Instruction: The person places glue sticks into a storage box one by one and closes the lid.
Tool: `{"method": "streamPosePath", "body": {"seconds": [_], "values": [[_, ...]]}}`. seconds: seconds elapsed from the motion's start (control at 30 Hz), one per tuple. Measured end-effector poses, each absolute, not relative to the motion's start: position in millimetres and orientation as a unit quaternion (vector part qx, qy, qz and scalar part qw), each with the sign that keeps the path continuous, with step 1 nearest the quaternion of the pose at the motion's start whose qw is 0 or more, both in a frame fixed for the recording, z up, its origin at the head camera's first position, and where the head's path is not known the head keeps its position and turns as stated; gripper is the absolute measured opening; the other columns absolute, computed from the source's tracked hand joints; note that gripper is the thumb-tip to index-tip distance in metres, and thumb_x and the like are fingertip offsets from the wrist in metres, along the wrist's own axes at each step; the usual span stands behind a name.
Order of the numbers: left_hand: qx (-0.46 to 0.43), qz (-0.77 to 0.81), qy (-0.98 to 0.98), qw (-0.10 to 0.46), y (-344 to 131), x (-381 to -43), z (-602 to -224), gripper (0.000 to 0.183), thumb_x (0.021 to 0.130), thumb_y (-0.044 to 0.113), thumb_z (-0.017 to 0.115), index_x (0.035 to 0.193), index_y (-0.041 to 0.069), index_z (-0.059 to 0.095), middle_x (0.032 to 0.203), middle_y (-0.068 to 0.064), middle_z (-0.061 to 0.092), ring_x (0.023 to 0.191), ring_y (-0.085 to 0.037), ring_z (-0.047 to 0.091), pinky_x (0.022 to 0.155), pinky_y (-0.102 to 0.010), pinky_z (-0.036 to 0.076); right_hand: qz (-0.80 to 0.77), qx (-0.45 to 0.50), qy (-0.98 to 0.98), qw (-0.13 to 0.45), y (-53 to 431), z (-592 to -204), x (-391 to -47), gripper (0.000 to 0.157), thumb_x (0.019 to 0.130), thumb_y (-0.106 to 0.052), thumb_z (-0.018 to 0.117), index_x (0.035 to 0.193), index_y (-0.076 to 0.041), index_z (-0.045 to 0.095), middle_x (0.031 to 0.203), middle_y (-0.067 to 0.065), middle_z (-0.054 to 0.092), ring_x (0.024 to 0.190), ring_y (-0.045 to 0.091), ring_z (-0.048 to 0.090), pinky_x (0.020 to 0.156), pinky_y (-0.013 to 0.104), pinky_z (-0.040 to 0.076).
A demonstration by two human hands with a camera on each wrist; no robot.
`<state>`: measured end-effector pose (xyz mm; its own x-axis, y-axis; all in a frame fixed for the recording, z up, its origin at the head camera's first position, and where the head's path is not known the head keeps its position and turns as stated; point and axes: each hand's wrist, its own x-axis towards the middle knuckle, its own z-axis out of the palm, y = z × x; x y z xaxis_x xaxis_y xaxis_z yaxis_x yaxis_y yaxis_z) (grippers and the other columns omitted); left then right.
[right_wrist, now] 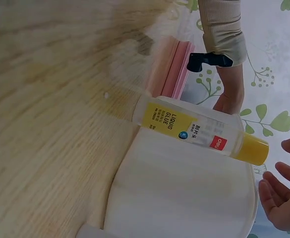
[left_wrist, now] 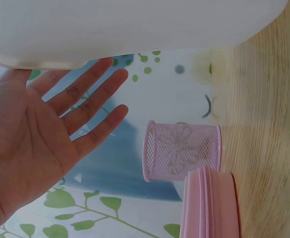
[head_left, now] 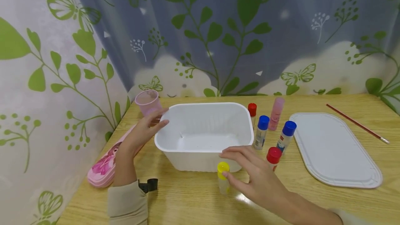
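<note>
A white plastic tub (head_left: 204,160) stands in the middle of the table. At its left rim my left hand (head_left: 142,129) rests with the fingers extended; the left wrist view also shows the left hand (left_wrist: 40,134) spread beside the tub wall. A clear liquid glue bottle (right_wrist: 184,126) with a yellow cap (head_left: 223,167) stands upright before the tub. My right hand (head_left: 257,180) hovers at the bottle's right, fingers loosely bent. In the right wrist view a gap separates the right hand (right_wrist: 286,201) from the cap.
Right of the tub stand red-capped (head_left: 274,155) and blue-capped (head_left: 286,134) glue bottles, plus a pink bottle (head_left: 276,114). A white lid (head_left: 335,148) and a red pencil (head_left: 356,122) lie farther right. At left are a pink pencil case (head_left: 103,171) and a pink mesh cup (left_wrist: 182,151).
</note>
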<state>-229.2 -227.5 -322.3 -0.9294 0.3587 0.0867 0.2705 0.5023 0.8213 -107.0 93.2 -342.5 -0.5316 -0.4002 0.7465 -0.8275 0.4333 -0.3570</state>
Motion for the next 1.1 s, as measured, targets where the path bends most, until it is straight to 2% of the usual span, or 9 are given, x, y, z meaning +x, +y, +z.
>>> {"method": "streamPosePath", "body": {"seconds": [0.1,0.27,0.4,0.53,0.8,0.93,1.1], "values": [[0.187,0.466,0.863,0.048,-227.6,-230.5,-322.6,0.058,0.094,0.036,0.052,0.142,0.011,0.034,0.130,-0.016,0.045,0.114,-0.035,0.046,0.091,-0.049,0.040,0.379,0.385,-0.792,0.283,94.0,-345.9,-107.0,0.032,0.092,-0.035,0.055,0.112,-0.011,0.060,0.108,0.000,0.058,0.095,0.017,0.055,0.083,0.018,0.043],[0.186,0.470,0.861,0.050,-228.2,-230.4,-322.5,0.057,0.095,0.032,0.052,0.143,0.010,0.033,0.130,-0.018,0.045,0.113,-0.036,0.047,0.090,-0.049,0.041,0.405,0.376,-0.806,0.213,94.5,-350.7,-104.5,0.031,0.086,-0.018,0.067,0.114,-0.008,0.058,0.109,-0.001,0.059,0.089,0.012,0.057,0.073,0.023,0.050],[0.180,0.479,0.857,0.056,-227.9,-229.7,-322.6,0.057,0.094,0.033,0.052,0.143,0.011,0.033,0.130,-0.018,0.045,0.113,-0.036,0.047,0.090,-0.049,0.040,0.430,0.360,-0.811,0.166,92.1,-353.0,-104.2,0.036,0.080,-0.004,0.071,0.113,-0.006,0.058,0.110,-0.001,0.059,0.089,0.010,0.058,0.071,0.025,0.051],[0.175,0.482,0.856,0.058,-227.0,-228.9,-322.6,0.057,0.094,0.034,0.052,0.143,0.012,0.033,0.131,-0.017,0.044,0.113,-0.035,0.047,0.089,-0.049,0.041,0.447,0.349,-0.810,0.146,90.6,-353.4,-105.1,0.034,0.079,-0.002,0.071,0.111,-0.005,0.059,0.109,0.000,0.060,0.088,0.010,0.058,0.071,0.023,0.051],[0.172,0.491,0.851,0.063,-225.7,-228.9,-322.7,0.058,0.094,0.036,0.053,0.143,0.012,0.033,0.132,-0.017,0.043,0.115,-0.035,0.046,0.088,-0.048,0.042,0.440,0.361,-0.805,0.168,89.0,-344.4,-106.1,0.034,0.078,-0.002,0.072,0.110,-0.005,0.060,0.103,-0.001,0.062,0.083,0.009,0.061,0.067,0.020,0.051],[0.173,0.488,0.854,0.062,-226.2,-228.9,-322.9,0.058,0.094,0.037,0.052,0.143,0.013,0.033,0.132,-0.017,0.043,0.114,-0.035,0.046,0.088,-0.047,0.043,0.440,0.371,-0.797,0.181,85.0,-329.5,-106.6,0.034,0.079,-0.004,0.071,0.111,-0.008,0.061,0.100,-0.004,0.062,0.080,0.009,0.062,0.060,0.016,0.049],[0.171,0.487,0.854,0.065,-226.2,-227.6,-322.6,0.059,0.093,0.039,0.052,0.143,0.014,0.032,0.132,-0.016,0.043,0.115,-0.035,0.045,0.088,-0.048,0.043,0.453,0.378,-0.785,0.189,78.3,-304.2,-108.2,0.032,0.080,-0.005,0.070,0.110,-0.010,0.062,0.098,-0.005,0.063,0.078,0.009,0.063,0.063,0.017,0.049]]}}
